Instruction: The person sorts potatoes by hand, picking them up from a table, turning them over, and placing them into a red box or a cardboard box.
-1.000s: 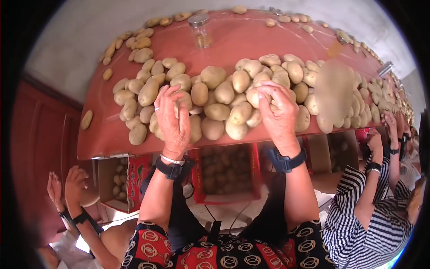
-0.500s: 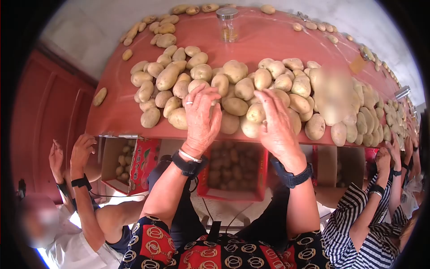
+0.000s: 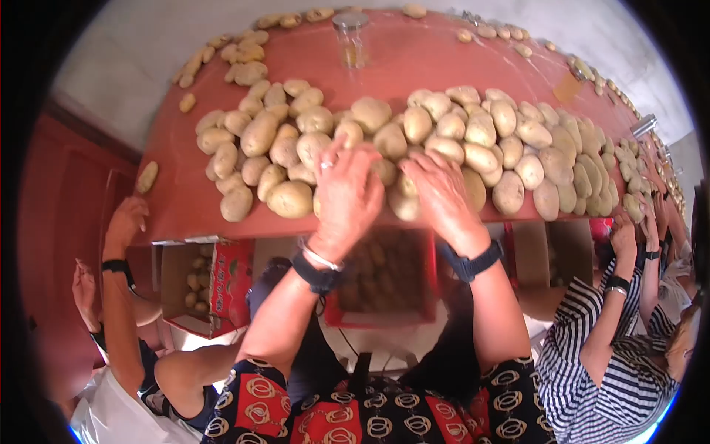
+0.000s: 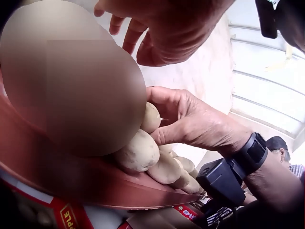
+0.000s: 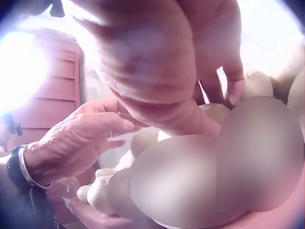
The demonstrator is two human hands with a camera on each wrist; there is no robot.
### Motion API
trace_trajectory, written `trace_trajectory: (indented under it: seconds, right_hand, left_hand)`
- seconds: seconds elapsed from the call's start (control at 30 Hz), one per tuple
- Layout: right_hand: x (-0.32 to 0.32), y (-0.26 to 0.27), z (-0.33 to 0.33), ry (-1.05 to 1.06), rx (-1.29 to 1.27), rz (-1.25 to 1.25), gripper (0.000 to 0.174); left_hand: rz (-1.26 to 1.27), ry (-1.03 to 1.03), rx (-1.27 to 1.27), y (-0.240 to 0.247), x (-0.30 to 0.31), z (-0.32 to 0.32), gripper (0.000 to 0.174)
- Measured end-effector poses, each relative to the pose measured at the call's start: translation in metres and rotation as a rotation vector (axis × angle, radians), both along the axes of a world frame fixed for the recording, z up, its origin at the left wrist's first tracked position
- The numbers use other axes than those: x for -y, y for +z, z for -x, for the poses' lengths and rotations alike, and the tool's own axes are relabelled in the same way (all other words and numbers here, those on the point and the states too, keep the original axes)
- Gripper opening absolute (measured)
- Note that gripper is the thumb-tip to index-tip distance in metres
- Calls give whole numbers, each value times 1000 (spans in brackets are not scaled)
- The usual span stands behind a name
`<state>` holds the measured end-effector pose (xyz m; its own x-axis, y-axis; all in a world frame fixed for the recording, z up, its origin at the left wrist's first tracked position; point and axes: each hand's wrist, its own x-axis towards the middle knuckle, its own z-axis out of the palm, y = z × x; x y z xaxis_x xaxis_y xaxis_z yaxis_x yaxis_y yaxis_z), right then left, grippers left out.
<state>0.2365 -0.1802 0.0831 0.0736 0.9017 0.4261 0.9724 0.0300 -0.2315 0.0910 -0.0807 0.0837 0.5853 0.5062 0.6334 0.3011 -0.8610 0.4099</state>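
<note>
Pale yellow potatoes (image 3: 259, 135) lie heaped along the near side of a red table (image 3: 436, 55). My right hand (image 3: 447, 198) reaches down into the heap near its front edge. In the left wrist view, its thumb and fingers close around a potato (image 4: 151, 117) from both sides. My left hand (image 3: 349, 196), wearing a ring and a bracelet, hovers close to its left, over the front potatoes. Its fingers (image 4: 131, 36) hang loosely bent in the left wrist view, with nothing between them. Blurred patches hide nearby potatoes in both wrist views.
A lidded glass jar (image 3: 351, 44) stands at the back. Below the table edge are a red box (image 3: 333, 314) of potatoes, a printed carton (image 3: 231, 277) and another carton (image 3: 532, 259). Neighbours' arms flank me: one hand (image 3: 129, 218) at the left, a striped sleeve (image 3: 588, 318) at the right.
Both my hands have come closer together over the front potatoes, and the right fingers have lowered onto one. The left neighbour's hand has risen to the table edge. The head view has shifted slightly.
</note>
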Motion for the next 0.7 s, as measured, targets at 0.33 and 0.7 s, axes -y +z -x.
trace_trajectory:
  seconds: [0.33, 0.7]
  right_hand:
    - [8, 11, -4, -4, -402, -75, 44]
    - [18, 43, -10, 134, -2171, -526, 29]
  left_hand:
    - [-100, 32, -245, -16, -11, 1, 29]
    - [-130, 46, -289, -24, -4, 1, 49]
